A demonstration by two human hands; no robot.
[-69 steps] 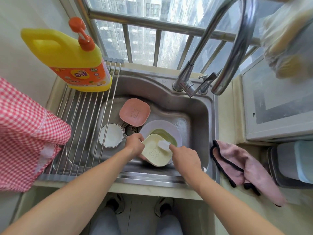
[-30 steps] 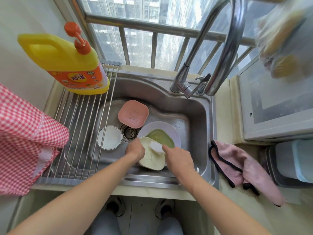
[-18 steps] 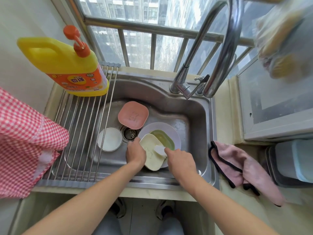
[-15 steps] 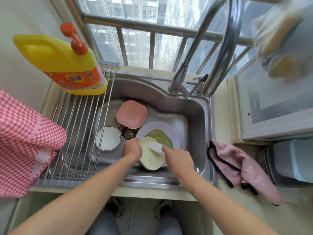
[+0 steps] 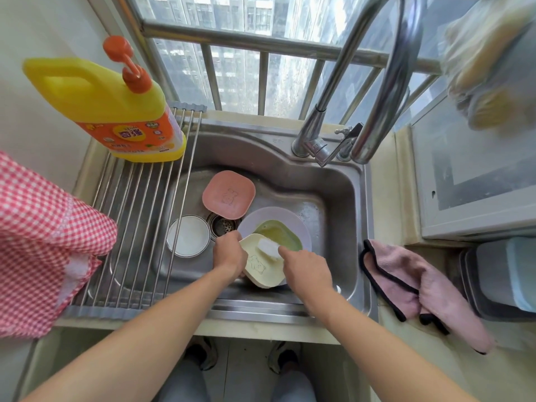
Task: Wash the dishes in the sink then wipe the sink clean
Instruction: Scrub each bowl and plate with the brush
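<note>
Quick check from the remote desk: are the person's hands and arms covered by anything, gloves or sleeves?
No. The left hand and right hand are bare, without gloves, and both forearms show no sleeves up to the frame edge. No rings, watch or bands are visible.

In the steel sink (image 5: 342,198), the pink square dish (image 5: 228,195) lies behind the drain (image 5: 222,224); the white round bowl (image 5: 188,235) sits left of it, under the steel roll-up rack (image 5: 136,221).

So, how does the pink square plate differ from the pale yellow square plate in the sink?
The pink square plate lies untouched near the drain; the pale yellow square plate is tilted, gripped by the left hand. The right hand presses a white sponge on the yellow one only. Both share rounded corners and a bear drawing.
</note>
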